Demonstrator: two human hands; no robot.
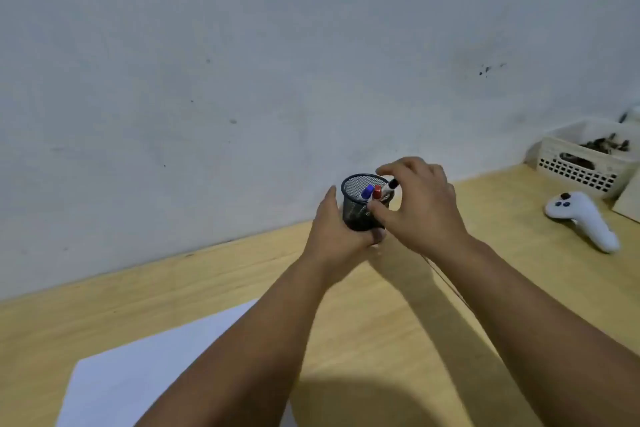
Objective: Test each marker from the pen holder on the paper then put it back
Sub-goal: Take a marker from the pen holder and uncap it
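Note:
A black mesh pen holder (356, 210) stands on the wooden table near the wall. Inside it are a blue-capped marker (367, 191), a red-capped marker (377, 191) and a black-capped marker (391, 185). My left hand (334, 230) is wrapped around the holder's left side and base. My right hand (420, 204) hovers over the holder's right rim, fingers curled around the black-capped marker, thumb against the holder's front. A white sheet of paper (138, 378) lies at the near left, partly under my left forearm.
A white handheld controller (585, 220) lies on the table to the right. Behind it a white perforated basket (581, 163) with dark items stands by the wall. A light board edge (628, 204) shows at the far right.

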